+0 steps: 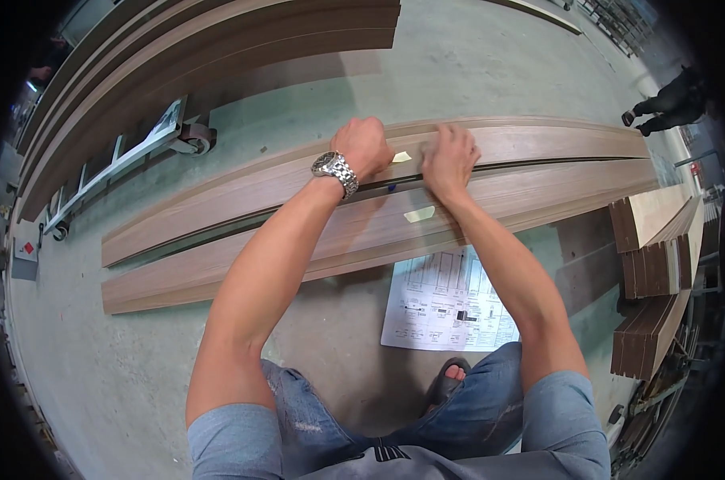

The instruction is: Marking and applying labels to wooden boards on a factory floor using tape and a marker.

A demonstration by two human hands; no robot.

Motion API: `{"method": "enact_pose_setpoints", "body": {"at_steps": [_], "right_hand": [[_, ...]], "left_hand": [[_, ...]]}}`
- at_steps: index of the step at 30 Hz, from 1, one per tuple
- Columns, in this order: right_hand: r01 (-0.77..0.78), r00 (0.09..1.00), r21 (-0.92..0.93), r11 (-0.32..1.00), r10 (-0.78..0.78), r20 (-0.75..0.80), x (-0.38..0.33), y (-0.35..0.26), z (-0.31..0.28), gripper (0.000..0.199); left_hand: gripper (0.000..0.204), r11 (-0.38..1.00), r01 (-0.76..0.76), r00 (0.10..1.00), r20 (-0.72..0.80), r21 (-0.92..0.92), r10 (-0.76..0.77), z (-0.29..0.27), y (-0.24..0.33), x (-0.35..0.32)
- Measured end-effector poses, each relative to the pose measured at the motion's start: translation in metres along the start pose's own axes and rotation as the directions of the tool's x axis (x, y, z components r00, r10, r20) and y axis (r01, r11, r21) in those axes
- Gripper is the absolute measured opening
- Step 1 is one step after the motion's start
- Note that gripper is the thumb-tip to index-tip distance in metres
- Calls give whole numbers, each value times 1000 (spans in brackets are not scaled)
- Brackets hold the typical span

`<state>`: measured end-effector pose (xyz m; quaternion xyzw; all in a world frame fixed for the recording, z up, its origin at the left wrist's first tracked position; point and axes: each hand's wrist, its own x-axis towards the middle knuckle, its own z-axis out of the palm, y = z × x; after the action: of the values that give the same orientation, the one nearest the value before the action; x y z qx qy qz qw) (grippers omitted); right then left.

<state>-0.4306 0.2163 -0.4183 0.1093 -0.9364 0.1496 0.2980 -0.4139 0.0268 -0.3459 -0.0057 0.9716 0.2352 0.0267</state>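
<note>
Beyond the near board (342,240), the far board (246,190) lies alongside, perhaps gapped for access. Over it, the left hand (364,148) is curled, any hold hidden; the right hand (450,162) is blurred, its grip impossible to tell. This side of the near board, a sheet (426,304) faces up, presumably for reading.

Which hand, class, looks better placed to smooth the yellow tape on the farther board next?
Probably the left hand: it sits right beside the yellow tape on the farther board, while the right hand, blurred, is slightly apart from the tape.
</note>
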Motion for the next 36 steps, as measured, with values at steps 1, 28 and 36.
{"method": "enact_pose_setpoints", "body": {"at_steps": [1, 28, 36], "right_hand": [[2, 1000, 7, 1000, -2, 0, -6, -5, 1, 44], [416, 807, -79, 906, -327, 491, -33, 11, -21, 52], [580, 555, 36, 814, -427, 714, -43, -73, -21, 59]], "left_hand": [[23, 1000, 2, 1000, 2, -1, -2, 0, -2, -2], [23, 888, -241, 942, -314, -392, 118, -155, -37, -172], [39, 810, 580, 734, -374, -92, -568, -46, -373, -541]]}}
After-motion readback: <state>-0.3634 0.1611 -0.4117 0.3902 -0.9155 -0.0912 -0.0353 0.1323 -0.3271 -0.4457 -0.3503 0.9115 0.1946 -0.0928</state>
